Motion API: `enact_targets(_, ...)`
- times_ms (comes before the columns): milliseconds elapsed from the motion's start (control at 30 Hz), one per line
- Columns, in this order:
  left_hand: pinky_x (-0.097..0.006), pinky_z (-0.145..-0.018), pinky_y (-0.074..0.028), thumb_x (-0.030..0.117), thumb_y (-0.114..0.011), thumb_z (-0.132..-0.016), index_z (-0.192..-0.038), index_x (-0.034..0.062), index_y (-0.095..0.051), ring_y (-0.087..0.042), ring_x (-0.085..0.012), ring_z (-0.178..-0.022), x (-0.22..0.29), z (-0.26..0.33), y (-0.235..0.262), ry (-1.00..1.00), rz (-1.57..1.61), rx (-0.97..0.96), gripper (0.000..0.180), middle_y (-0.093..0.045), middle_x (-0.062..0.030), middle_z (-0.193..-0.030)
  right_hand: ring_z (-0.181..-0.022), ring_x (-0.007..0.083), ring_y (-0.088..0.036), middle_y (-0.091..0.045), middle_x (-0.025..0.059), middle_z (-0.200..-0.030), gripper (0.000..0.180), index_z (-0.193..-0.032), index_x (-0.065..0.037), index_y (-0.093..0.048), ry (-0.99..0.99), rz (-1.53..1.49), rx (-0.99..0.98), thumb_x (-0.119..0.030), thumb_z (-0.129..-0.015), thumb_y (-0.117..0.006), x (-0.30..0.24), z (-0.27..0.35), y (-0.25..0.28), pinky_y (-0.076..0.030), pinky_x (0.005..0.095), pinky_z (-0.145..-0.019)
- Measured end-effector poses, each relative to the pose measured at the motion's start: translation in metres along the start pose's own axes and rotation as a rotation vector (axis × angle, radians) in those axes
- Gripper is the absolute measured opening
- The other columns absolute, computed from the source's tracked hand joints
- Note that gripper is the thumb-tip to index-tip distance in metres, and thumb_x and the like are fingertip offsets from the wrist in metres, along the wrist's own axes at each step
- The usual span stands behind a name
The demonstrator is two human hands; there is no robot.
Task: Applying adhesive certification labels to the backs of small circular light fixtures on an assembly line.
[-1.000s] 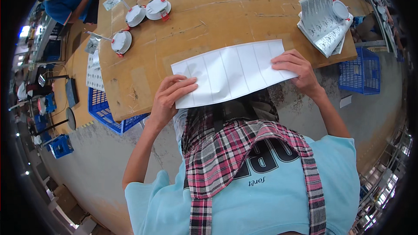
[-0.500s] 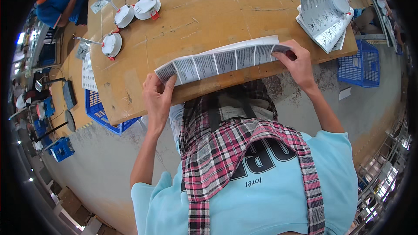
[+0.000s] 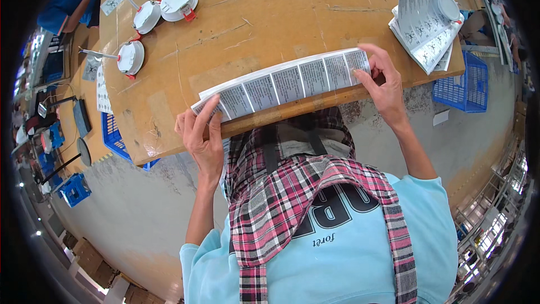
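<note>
A long printed paper sheet (image 3: 289, 84), folded into a narrow strip with grey text panels, lies along the front edge of the wooden table. My left hand (image 3: 202, 138) grips its left end, the index finger stretched over the top and the thumb at the lower edge. At the other end my right hand (image 3: 385, 84) pinches the strip, thumb on the printed face and fingers curled behind the far corner. A white layer of the paper shows along the strip's far edge.
Several round white lamps (image 3: 131, 57) with red clips stand at the table's (image 3: 264, 22) far left. On the right lies a stack of printed sheets (image 3: 424, 34) with a white disc (image 3: 448, 7) on it. Blue crates (image 3: 461, 84) stand beside the table. A person (image 3: 62, 0) is at the far left.
The strip has gone from tilted and partly raised to lying flatter on the table. My left index finger has stretched out over its left end, and my right fingers have moved around its far corner.
</note>
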State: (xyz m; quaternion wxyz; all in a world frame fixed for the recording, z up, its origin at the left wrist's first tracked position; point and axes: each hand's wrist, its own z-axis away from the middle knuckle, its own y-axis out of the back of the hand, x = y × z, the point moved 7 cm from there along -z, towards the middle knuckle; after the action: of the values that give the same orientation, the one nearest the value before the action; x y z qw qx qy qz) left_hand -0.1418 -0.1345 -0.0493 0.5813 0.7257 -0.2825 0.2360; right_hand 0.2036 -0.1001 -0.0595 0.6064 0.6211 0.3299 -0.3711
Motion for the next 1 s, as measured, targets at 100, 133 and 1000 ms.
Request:
enact_targets(100,-0.030,-0.081,-0.036,0.004,-0.065,-0.082,-0.102,0.0087,-0.071,-0.047,-0.0192,-0.087,0.001,-0.001,-0.005,-0.111,-0.076,-0.074,0.022,-0.055,-0.0016,-0.084,-0.068,0.0122,-0.040,-0.049,-0.0016,-0.068,0.023,-0.103,-0.011,-0.066,0.081,0.157,-0.074,-0.011,-0.081,-0.067,-0.002,-0.002,-0.002,-0.034,0.0268,-0.061)
enact_targets(133,-0.030,-0.081,-0.036,0.004,-0.065,-0.082,-0.102,0.0087,-0.071,-0.047,-0.0192,-0.087,0.003,-0.001,-0.005,-0.108,-0.074,-0.078,0.022,-0.055,-0.0016,-0.084,-0.069,0.0138,-0.040,-0.050,-0.0009,-0.067,0.017,-0.097,-0.011,-0.068,0.124,0.175,-0.078,-0.011,-0.081,-0.067,-0.008,-0.003,-0.002,-0.034,0.0276,-0.062)
enact_targets(1000,-0.035,-0.089,-0.028,0.006,-0.059,-0.082,-0.086,0.0085,-0.063,-0.044,-0.0208,-0.087,0.008,-0.007,-0.009,0.167,-0.150,-0.126,0.006,-0.052,-0.0023,-0.079,-0.065,0.0156,-0.041,-0.051,0.0029,-0.068,0.018,-0.096,-0.009,-0.070,0.017,0.238,-0.016,-0.007,-0.078,-0.066,-0.013,-0.004,-0.004,-0.035,0.0295,-0.060)
